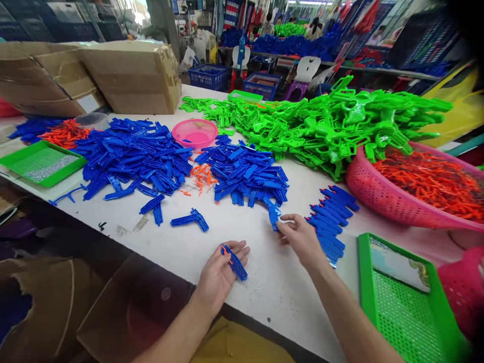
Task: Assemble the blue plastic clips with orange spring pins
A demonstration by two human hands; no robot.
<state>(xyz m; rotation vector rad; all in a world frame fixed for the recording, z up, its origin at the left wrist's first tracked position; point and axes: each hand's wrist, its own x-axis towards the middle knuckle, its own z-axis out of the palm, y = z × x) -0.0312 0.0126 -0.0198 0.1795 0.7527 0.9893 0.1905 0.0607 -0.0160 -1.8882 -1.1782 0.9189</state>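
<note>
Near the table's front edge, my left hand [221,275] is palm up, its thumb pressing a blue plastic half-shell [237,267] with a small orange piece [226,253] in its end. My right hand [300,239] pinches another blue plastic part [273,216] between thumb and fingertips, just in front of a blue parts pile [249,174]. Right of that hand lies a row of blue parts with orange tips [330,222], partly hidden by my forearm. Loose orange pieces [203,176] lie between the pile and a larger blue heap [132,151].
A heap of green toy-gun frames [302,121] covers the back right. Beside it stands a pink basket of orange pieces [363,186]. Green trays [365,282] flank the table. A pink bowl [194,146] and cardboard boxes [132,80] stand behind. Two blue parts [191,220] lie left of my hands.
</note>
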